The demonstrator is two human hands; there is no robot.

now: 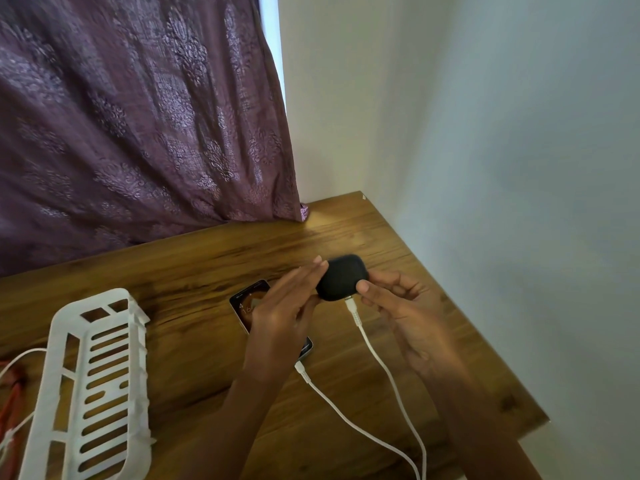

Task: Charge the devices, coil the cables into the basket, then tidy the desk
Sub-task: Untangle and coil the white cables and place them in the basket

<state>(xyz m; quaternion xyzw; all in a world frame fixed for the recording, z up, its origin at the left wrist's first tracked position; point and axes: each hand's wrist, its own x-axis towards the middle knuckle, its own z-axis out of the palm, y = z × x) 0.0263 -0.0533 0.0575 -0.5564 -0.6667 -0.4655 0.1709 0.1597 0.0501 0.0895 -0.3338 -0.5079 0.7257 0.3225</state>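
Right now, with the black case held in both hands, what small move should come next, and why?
Probably lower the black case onto the desk beside the phone. A white cable already meets its lower edge, and the phone's cable is attached too, so the left hand and right hand can be freed for the loose cables beside the basket.

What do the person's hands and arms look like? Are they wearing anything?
Both are bare. The left hand and the right hand have no gloves and no rings that show. The fingers have short, plain nails. No sleeve, watch or bracelet shows on the left forearm or the right forearm, right down to the picture's bottom edge.
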